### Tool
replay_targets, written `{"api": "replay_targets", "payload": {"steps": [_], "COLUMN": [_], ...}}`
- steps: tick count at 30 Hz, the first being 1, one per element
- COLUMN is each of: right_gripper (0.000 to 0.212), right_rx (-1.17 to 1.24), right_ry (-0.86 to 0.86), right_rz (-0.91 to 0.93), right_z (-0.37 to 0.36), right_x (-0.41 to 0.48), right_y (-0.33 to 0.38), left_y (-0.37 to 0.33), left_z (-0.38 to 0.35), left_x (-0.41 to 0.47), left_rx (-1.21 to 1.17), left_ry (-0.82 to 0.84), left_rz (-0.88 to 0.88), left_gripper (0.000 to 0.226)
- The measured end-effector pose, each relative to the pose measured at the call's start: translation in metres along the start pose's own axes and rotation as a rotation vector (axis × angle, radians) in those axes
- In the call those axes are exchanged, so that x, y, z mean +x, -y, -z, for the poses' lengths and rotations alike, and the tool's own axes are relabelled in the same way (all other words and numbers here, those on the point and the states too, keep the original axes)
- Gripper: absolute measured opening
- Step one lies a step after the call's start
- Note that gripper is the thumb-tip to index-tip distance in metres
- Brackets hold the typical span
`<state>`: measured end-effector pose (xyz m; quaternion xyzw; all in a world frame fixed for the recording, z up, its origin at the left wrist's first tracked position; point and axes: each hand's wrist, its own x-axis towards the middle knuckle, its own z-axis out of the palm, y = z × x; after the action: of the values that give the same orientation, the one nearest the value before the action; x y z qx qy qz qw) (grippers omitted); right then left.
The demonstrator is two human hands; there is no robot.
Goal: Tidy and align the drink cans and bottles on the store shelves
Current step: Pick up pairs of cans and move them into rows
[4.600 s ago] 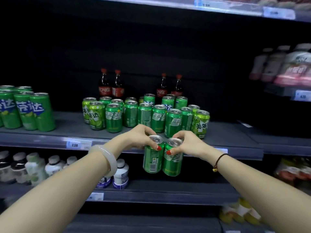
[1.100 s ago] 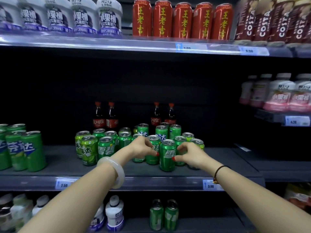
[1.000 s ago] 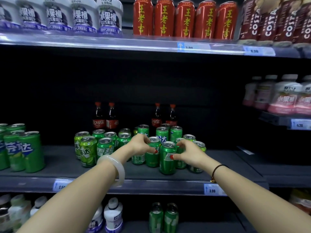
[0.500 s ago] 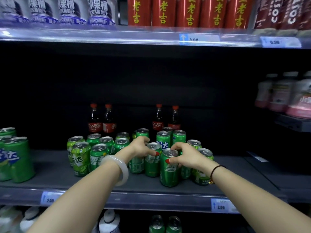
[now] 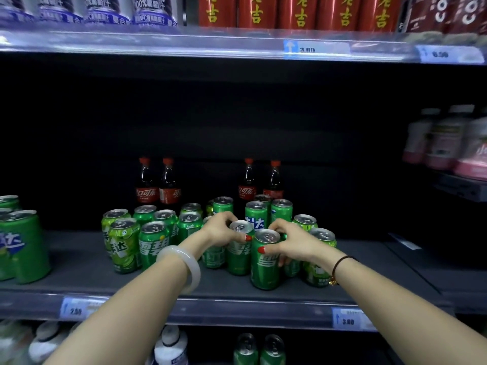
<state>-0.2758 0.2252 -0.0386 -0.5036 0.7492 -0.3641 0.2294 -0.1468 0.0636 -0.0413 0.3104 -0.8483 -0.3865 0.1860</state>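
Observation:
A cluster of green soda cans (image 5: 155,243) stands on the dark middle shelf (image 5: 87,270). My left hand (image 5: 220,230) grips the top of one green can (image 5: 238,255) in the front of the cluster. Just to its right, my right hand (image 5: 292,242) grips another green can (image 5: 264,267), which stands nearest the shelf's front edge. Both cans are upright and rest on the shelf, side by side. Behind the cluster stand two pairs of cola bottles (image 5: 158,184) with red caps.
More green cans (image 5: 21,246) stand at the far left of the same shelf. Red cans (image 5: 297,11) and white bottles (image 5: 105,9) fill the shelf above. Two green cans (image 5: 259,350) and white bottles (image 5: 171,346) stand below. Pink bottles (image 5: 448,140) sit at right.
Earlier both hands held two cans in front of the lower shelf; those stay below. Now the hands hold two cans on the middle shelf, and the right can has come slightly forward.

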Motion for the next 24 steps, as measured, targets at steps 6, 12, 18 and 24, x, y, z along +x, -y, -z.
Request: {"api": "replay_targets", "payload": {"steps": [6, 12, 18, 24], "right_gripper": [0.041, 0.043, 0.035, 0.037], "right_rx": [0.068, 0.141, 0.155, 0.170], "right_ry": [-0.034, -0.063, -0.125, -0.165], "right_rz": [0.000, -0.002, 0.025, 0.025], "right_z": [-0.004, -0.008, -0.010, -0.003], "right_x": [-0.005, -0.011, -0.023, -0.045], "right_y": [-0.001, 0.001, 0.007, 0.024], "left_y": [0.001, 0.001, -0.003, -0.023], "left_z": [-0.004, -0.006, 0.005, 0.022], "left_x": [-0.010, -0.022, -0.041, -0.065], "left_rx": [-0.139, -0.217, -0.219, -0.234], "left_ry": [0.022, 0.002, 0.020, 0.036], "left_rz": [0.015, -0.003, -0.050, -0.138], "left_gripper": [0.039, 0.045, 0.037, 0.023]}}
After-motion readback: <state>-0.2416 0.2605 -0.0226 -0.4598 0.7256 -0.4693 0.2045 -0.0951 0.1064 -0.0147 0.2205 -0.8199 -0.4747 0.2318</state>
